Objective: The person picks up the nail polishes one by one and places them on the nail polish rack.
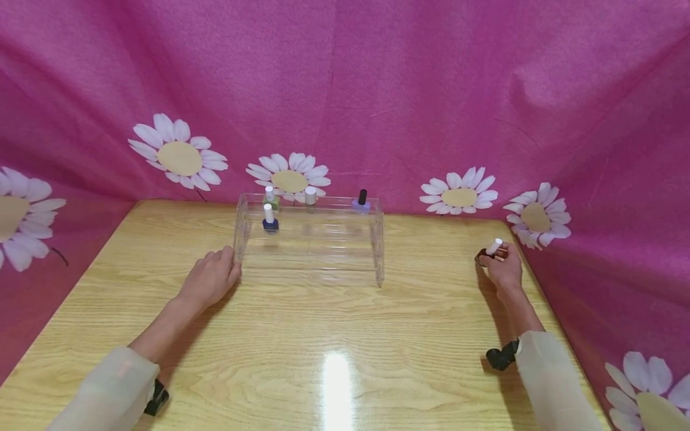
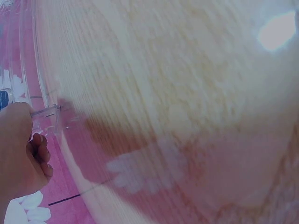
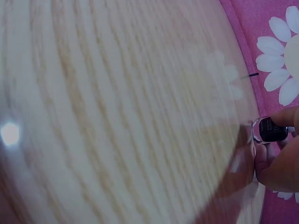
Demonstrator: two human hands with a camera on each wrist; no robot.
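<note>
A clear stepped display rack (image 1: 345, 278) stands at the back of the wooden table. My left hand (image 1: 212, 276) holds its left side panel; in the left wrist view that hand (image 2: 21, 149) has curled fingers, with the thumb at the clear edge. At the far right, my right hand (image 1: 504, 266) pinches a dark nail polish bottle (image 1: 483, 257) with a white cap, tilted, close over the table. The right wrist view shows the bottle's dark label (image 3: 272, 129) between thumb and fingers. A navy nail polish bottle (image 1: 271, 225) sits on the rack's left part, a step below a green one (image 1: 272, 205).
Toward the rack's top stand a white-capped bottle (image 1: 310, 196) and a lilac nail polish bottle (image 1: 361, 206) with a black cap. A pink cloth (image 1: 377, 108) with white daisies hangs behind the wooden table (image 1: 259, 347) and along both sides.
</note>
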